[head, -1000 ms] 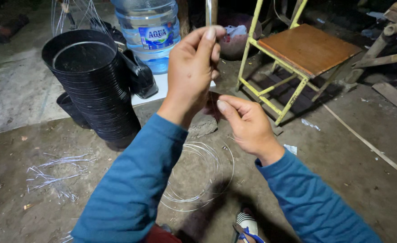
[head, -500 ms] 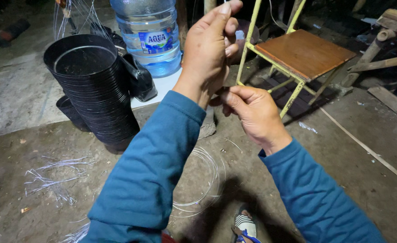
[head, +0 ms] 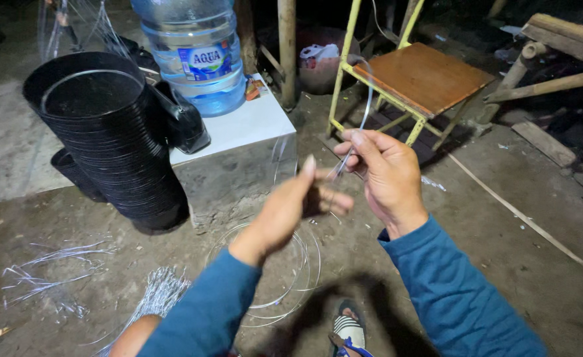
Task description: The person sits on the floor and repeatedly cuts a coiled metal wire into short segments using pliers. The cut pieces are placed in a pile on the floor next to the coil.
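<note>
right hand pinches thin wire strand arching above wire coil on dirt floor | left hand fingers spread, near strand | risk: springy strand slips, whips or kinks

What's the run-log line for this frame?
right hand: pinches thin wire | left hand: open by wire, grip unclear | floor: wire coil | left side: black pot stack

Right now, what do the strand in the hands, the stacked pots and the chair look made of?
Strand pinched by the right hand: likely thin bare metal wire, silvery glint, holds a springy arc. Stacked pots: probably black plastic, thin rims, dull sheen. Chair: yellow-painted metal frame, chipped; seat looks like brown wood board.
</note>
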